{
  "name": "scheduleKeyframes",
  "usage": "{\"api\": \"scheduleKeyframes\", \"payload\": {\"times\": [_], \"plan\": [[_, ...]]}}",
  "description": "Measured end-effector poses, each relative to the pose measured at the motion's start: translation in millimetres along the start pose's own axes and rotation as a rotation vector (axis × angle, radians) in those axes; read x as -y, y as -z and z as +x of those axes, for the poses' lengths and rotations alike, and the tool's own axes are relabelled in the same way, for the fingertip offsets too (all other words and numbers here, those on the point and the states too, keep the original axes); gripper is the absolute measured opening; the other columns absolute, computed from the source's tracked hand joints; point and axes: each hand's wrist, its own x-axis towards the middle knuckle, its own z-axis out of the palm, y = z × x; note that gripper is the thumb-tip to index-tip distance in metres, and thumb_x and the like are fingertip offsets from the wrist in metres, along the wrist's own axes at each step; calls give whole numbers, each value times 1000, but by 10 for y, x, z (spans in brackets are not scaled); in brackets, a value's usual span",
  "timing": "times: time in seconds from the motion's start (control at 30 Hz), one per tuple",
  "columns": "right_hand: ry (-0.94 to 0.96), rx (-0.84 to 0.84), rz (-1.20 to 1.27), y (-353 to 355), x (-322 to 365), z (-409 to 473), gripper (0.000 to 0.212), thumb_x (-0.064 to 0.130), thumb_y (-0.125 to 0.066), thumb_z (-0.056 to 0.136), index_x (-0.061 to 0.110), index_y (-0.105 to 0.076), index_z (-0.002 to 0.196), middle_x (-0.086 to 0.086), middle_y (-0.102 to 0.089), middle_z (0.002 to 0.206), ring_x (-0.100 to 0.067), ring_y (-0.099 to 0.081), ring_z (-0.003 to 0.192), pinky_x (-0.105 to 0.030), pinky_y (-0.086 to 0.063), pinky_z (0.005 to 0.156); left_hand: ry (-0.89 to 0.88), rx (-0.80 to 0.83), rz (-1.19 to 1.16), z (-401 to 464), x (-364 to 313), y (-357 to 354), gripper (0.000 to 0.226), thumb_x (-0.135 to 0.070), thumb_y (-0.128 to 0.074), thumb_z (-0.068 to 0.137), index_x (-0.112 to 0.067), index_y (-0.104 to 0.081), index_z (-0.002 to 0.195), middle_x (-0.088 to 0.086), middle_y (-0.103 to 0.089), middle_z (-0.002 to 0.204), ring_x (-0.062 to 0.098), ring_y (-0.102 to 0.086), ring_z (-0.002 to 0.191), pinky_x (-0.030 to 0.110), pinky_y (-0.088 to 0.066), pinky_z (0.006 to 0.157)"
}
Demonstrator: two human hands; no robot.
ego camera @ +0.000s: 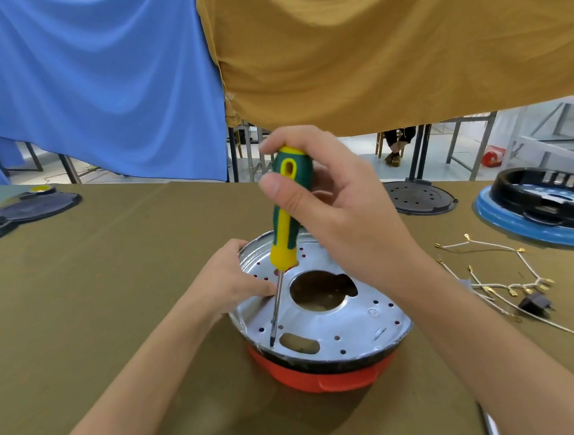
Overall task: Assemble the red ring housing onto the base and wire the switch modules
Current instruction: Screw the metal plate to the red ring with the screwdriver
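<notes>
A silver metal base plate (pixel 355 318) with a round centre hole and several small holes lies on top of the red ring housing (pixel 325 377) at the table's middle. My right hand (pixel 332 200) grips the green and yellow handle of a screwdriver (pixel 284 224). Its shaft slants down, and the tip touches the plate near the front left rim. My left hand (pixel 232 276) rests on the plate's left rim, fingers steadying the shaft and the plate. A bundle of white wires with brass terminals (pixel 500 283) lies to the right, beside a small dark plug (pixel 536 302).
An olive cloth covers the table (pixel 113 299). Black round lids (pixel 27 210) sit at the far left, another black perforated disc (pixel 418 196) at the back right. A black housing on a blue ring (pixel 546 210) stands at the far right. Blue and mustard cloths hang overhead.
</notes>
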Motion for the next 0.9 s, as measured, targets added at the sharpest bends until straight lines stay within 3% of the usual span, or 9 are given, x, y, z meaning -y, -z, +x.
{"api": "scheduleKeyframes", "payload": {"times": [0.1, 0.17, 0.23, 0.43, 0.53, 0.6, 0.7, 0.8, 0.9], "plan": [[14, -54, -55, 0, -16, -8, 23, 29, -59, 97, 19, -61, 118, 0, -45, 94, -15, -53, 77, -39, -52, 75, 16, -13, 7, -2, -6, -1, 69, -20, -90, 64, -25, -51, 120, -14, -61, 97, 1, -58, 86, 20, -43, 65], [-18, -4, 7, 14, -12, -13, 31, 21, -45, 101, 17, -56, 130, 1, -50, 111, -8, -58, 94, -33, -52, 87, 15, -17, 14, 1, -1, -5, 68, -20, -90, 64, -25, -51, 120, -15, -60, 96, 0, -57, 85, 19, -42, 63], [-49, 54, 80, 39, -9, -16, 38, 12, -40, 101, 14, -52, 137, -1, -54, 123, -16, -59, 113, -42, -51, 97, 13, -20, 12, -5, 1, -4, 66, -20, -90, 64, -25, -52, 118, -16, -60, 96, -3, -56, 84, 17, -40, 62], [35, -55, -100, 2, 6, -15, 25, 32, -67, 92, 20, -62, 113, -3, -45, 92, -17, -51, 74, -42, -52, 74, 7, -13, 10, -18, -6, 2, 69, -22, -90, 63, -25, -50, 119, -12, -62, 100, 4, -59, 89, 23, -45, 68], [9, 19, -26, 6, -6, -24, 34, 20, -47, 100, 18, -54, 133, 2, -50, 111, -5, -57, 95, -29, -50, 90, 13, -4, 26, -17, -10, 6, 70, -23, -89, 63, -26, -49, 121, -13, -61, 101, 3, -59, 90, 22, -45, 67], [-39, 108, 95, 42, -8, -24, 46, 8, -39, 98, 17, -48, 142, -2, -53, 127, -17, -59, 114, -42, -48, 102, 0, 17, 33, -16, -27, 12, 77, -26, -89, 61, -24, -50, 127, -10, -62, 110, 8, -60, 98, 27, -49, 78], [12, 134, 72, 39, 24, -8, 36, 7, -54, 99, 15, -53, 134, -11, -55, 107, -32, -60, 95, -48, -53, 88, -39, 47, 79, -29, -68, 26, 86, -29, -88, 59, -24, -48, 135, -5, -62, 124, 18, -59, 113, 43, -48, 99], [37, 30, 33, -32, 49, -26, 30, 21, -73, 88, 14, -56, 112, 3, -47, 85, -21, -50, 73, -42, -52, 67, -39, 40, 60, -29, -59, 24, 80, -27, -87, 59, -22, -50, 129, -2, -65, 118, 19, -62, 109, 45, -50, 97], [35, -17, -2, -69, 58, -38, 26, 33, -67, 92, 16, -55, 108, -2, -48, 92, -18, -50, 79, -45, -52, 74, -9, 15, 62, -32, -45, 22, 70, -23, -88, 63, -21, -52, 122, -2, -66, 110, 17, -63, 101, 43, -53, 91]]}}
